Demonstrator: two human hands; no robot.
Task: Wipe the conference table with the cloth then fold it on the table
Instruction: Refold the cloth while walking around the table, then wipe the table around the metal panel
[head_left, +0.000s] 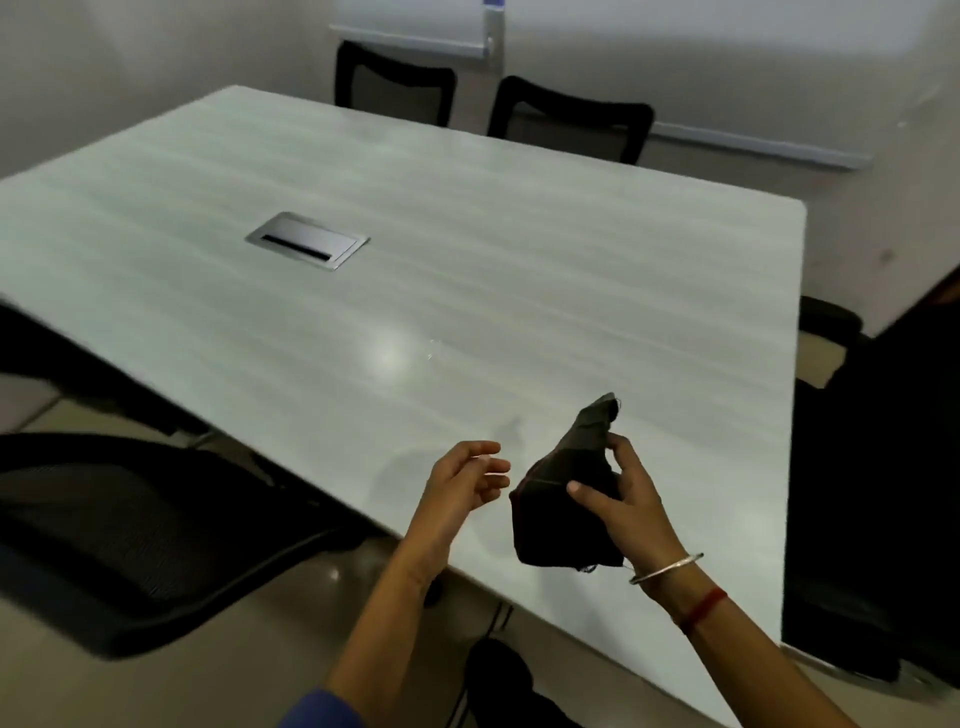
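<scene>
Dark brown cloth (558, 499); pale streaked table (467, 234)

Office meeting room: conference table (467, 249), mesh chairs (569, 117), whiteboard (727, 67).

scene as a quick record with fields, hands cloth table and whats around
table: pale wood-grain top, metal cable hatch set in it
cloth: dark, bunched, held over the table near its front edge
right hand: grips the cloth
left hand: fingers relaxed, holds nothing, beside the cloth
chairs: black, one near left, two at far side
</scene>
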